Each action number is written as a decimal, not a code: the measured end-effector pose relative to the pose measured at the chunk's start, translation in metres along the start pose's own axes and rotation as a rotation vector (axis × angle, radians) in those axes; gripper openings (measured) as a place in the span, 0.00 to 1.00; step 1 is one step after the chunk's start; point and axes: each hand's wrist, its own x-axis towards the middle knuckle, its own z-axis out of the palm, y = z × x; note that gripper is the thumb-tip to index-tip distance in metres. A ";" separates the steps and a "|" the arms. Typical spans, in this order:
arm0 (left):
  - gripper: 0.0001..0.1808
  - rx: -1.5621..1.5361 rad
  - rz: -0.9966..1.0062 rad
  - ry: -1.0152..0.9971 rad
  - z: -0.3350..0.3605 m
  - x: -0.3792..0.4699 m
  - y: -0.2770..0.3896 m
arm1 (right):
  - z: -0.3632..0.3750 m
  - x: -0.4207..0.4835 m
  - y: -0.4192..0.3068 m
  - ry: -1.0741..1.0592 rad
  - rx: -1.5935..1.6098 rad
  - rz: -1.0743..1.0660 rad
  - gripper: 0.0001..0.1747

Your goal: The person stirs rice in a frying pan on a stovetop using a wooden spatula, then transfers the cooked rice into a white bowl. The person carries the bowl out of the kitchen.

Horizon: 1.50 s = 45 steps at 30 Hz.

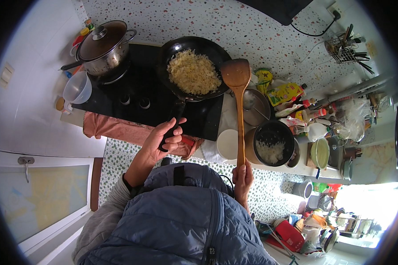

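Note:
My left hand [162, 137] grips the black handle [175, 114] of a wok [170, 49] on the black cooktop [142, 86]. Fried rice [194, 73], yellowish and loose, is heaped in the middle of the wok. In my right hand [243, 179] is the end of a long wooden spatula [238, 89]. Its broad blade is raised beside the wok's right rim, apart from the rice. Close to the spatula's shaft are a white bowl [227, 144] and a dark-lined pot [290, 139] with some white rice [270, 151] in it.
A lidded steel pot [102, 63] stands at the cooktop's left, near a translucent plastic bowl [78, 87]. A metal bowl [257, 107] with a ladle is right of the wok. Sauce bottles and a yellow seasoning bag [285, 94] crowd the wall. A pinkish cloth [116, 129] hangs along the front edge.

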 end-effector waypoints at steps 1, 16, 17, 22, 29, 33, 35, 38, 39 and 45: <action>0.23 0.003 0.003 0.001 0.000 0.000 0.000 | 0.000 0.000 0.001 0.004 0.005 -0.003 0.24; 0.23 0.014 0.013 0.003 0.000 -0.001 -0.001 | -0.002 0.009 0.007 -0.005 0.005 0.194 0.20; 0.23 0.011 0.012 -0.002 -0.001 -0.001 -0.001 | -0.002 0.010 0.007 -0.003 -0.001 0.191 0.20; 0.24 0.003 0.001 -0.009 -0.001 -0.001 0.000 | -0.001 0.009 0.006 0.000 -0.020 0.187 0.19; 0.23 0.000 0.004 0.001 -0.001 -0.001 0.000 | 0.000 0.009 0.005 -0.002 -0.047 0.182 0.19; 0.24 0.008 0.001 -0.006 -0.001 -0.001 0.000 | 0.000 0.009 0.005 -0.005 -0.050 0.173 0.19; 0.24 -0.002 -0.001 -0.014 -0.001 0.000 0.000 | 0.000 0.009 0.005 -0.004 -0.051 0.177 0.19; 0.23 -0.008 -0.016 -0.023 -0.001 0.000 0.001 | 0.000 0.009 0.005 -0.003 -0.040 0.184 0.19; 0.23 0.000 -0.012 -0.017 0.000 0.000 0.001 | 0.000 0.009 0.006 -0.001 -0.032 0.185 0.19; 0.24 0.023 0.005 0.016 0.002 -0.002 0.001 | -0.001 0.009 0.007 -0.003 -0.064 0.169 0.19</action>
